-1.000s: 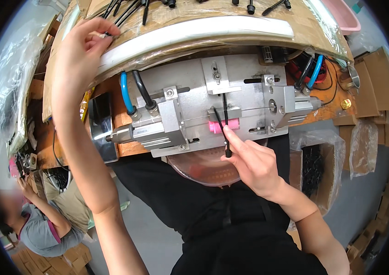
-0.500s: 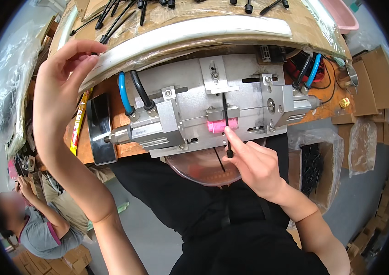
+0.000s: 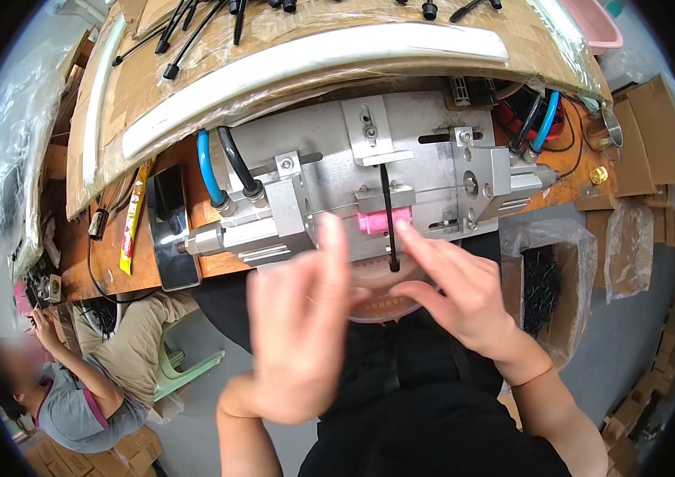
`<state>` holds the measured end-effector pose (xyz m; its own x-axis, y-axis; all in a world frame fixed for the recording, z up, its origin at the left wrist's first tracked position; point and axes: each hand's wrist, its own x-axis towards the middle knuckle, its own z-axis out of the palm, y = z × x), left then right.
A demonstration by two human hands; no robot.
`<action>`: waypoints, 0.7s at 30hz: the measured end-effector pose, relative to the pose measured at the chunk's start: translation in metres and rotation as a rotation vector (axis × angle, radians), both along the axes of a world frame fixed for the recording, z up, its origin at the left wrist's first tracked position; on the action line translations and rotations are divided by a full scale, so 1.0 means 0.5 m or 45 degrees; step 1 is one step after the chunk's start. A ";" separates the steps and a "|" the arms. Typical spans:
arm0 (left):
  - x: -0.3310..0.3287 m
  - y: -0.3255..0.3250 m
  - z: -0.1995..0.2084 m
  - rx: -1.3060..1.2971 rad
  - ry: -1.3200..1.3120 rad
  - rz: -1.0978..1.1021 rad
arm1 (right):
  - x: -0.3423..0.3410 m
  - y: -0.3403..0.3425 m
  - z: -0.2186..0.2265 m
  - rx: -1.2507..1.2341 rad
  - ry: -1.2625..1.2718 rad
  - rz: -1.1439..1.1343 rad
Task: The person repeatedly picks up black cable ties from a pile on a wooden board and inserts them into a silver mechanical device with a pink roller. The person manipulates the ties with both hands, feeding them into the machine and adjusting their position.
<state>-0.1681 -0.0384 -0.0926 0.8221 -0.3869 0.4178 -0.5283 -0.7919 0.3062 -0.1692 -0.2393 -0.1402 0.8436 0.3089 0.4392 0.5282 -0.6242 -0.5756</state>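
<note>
A thin black rod with a thicker end lies lengthwise in the grey metal fixture, crossing over a pink piece beside a small metal block. My right hand is open at the fixture's front edge, thumb and index finger apart. Its index fingertip is close beside the rod, just right of the pink piece. My left hand hangs in front of the fixture's left side, smeared by motion. Whether it holds anything cannot be made out. Below the rod's near end, a clear reddish bowl is partly hidden by my hands.
Taped cardboard behind the fixture carries several black rods. A phone and a yellow packet lie left on the wooden bench. Blue and black hoses rise from the fixture. A box of black parts stands right; a person sits left.
My left hand has swung from the cardboard edge down to the fixture's front. My right hand has loosened from the rod's near end. The rod in the bowl no longer shows.
</note>
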 end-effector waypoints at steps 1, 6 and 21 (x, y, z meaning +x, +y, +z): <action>-0.017 -0.030 -0.028 -0.034 0.040 0.039 | 0.000 -0.006 0.008 0.031 -0.020 -0.017; -0.027 -0.097 -0.102 0.114 0.041 0.089 | -0.020 -0.049 0.032 0.111 0.107 -0.235; -0.009 -0.078 -0.060 -0.039 0.330 -0.039 | 0.018 -0.083 0.069 0.119 -0.064 -0.180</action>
<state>-0.1725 -0.0772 -0.1226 0.8912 -0.4037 0.2067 -0.4528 -0.7652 0.4576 -0.1602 -0.2807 -0.1059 0.8523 0.1444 0.5028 0.4681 -0.6395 -0.6098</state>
